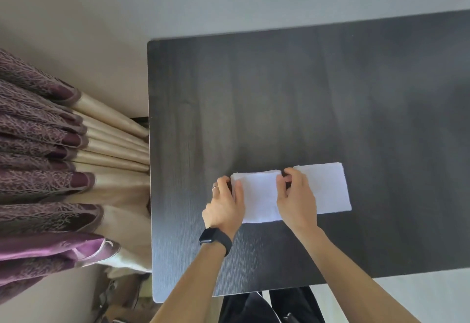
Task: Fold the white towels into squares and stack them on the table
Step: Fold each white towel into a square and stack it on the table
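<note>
We have one white towel [328,188] lying flat as a long strip on the dark table [305,93], towards its near edge, running left to right. Our left hand [223,205] grips the strip's left end, fingers curled over the short edge and thumb on top, which is the hold we need to lift that end. Our right hand [296,195] sits at the middle, fingers bent and pinching the far long edge, most likely to mark and pin the crease line. We judge the next fold is left end over to right end, which would make the square. We see no stack; the other towels are out of view. Purple and cream curtains [50,157] hang left of the table.
</note>
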